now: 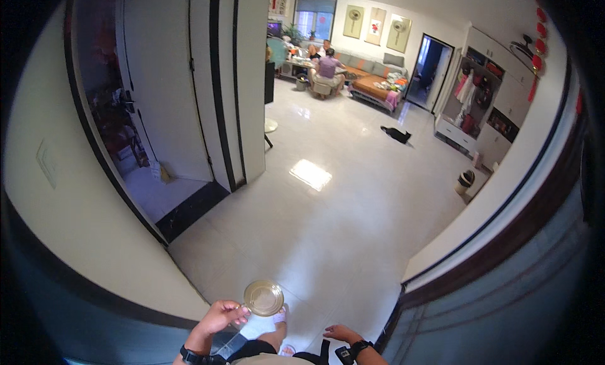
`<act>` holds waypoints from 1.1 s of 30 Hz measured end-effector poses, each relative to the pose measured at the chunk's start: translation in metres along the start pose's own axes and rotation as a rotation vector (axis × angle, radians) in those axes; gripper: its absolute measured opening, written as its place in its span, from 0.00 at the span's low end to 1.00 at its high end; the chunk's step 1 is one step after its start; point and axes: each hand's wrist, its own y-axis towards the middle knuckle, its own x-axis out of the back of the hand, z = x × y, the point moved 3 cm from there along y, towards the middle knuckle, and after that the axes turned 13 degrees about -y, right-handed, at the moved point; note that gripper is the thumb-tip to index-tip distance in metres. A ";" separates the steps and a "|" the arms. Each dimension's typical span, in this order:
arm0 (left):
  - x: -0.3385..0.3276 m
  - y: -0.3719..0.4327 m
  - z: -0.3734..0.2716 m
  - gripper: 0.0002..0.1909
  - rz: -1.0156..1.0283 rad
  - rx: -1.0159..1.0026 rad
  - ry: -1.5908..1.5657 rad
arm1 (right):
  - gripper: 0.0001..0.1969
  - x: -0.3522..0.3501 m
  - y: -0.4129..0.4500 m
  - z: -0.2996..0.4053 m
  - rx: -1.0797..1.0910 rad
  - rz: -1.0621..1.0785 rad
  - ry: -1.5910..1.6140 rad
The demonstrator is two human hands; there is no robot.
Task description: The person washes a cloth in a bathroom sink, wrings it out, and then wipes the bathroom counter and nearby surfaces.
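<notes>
A round, translucent amber lid or shallow dish [263, 298] is pinched at its left edge by my left hand [226, 315], low in the view and above the floor. It looks like glass, though the picture does not settle this. My right hand [341, 333] hangs to the right with nothing in it, its fingers loosely apart. Dark straps with devices are around both wrists. Beneath the dish, my foot in a light sandal [280, 315] rests on the pale tiles.
Door frames and walls stand on both sides, with an opened white door [165, 81] at left. A black cat [396, 134] lies on the tiled floor [331, 223]. Farther off are a waste bin [464, 182], a sofa [378, 84] and people seated near a low table.
</notes>
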 end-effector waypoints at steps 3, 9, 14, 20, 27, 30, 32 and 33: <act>0.016 0.013 -0.009 0.13 -0.116 -0.002 0.050 | 0.22 0.072 0.038 -0.003 -0.054 -0.185 0.171; 0.047 0.046 -0.011 0.12 -0.141 -0.026 0.132 | 0.16 0.204 0.091 0.042 0.037 -0.212 0.410; 0.056 0.052 -0.028 0.11 -0.274 -0.053 -0.009 | 0.15 0.279 0.148 0.079 0.263 -0.115 0.458; 0.074 0.033 -0.019 0.10 -0.520 -0.077 -0.066 | 0.14 0.360 0.164 0.221 0.545 -0.282 0.203; 0.078 0.012 -0.007 0.10 -0.854 -0.156 -0.290 | 0.12 0.420 0.187 0.369 1.236 -0.373 0.022; 0.072 0.003 -0.014 0.09 -0.900 -0.299 -0.318 | 0.11 0.443 0.180 0.427 1.438 -0.393 -0.031; 0.064 -0.004 -0.017 0.09 -1.000 -0.334 -0.358 | 0.12 0.447 0.177 0.461 1.591 -0.350 0.013; 0.059 -0.006 -0.016 0.09 -1.026 -0.350 -0.371 | 0.12 0.450 0.174 0.476 1.643 -0.296 0.017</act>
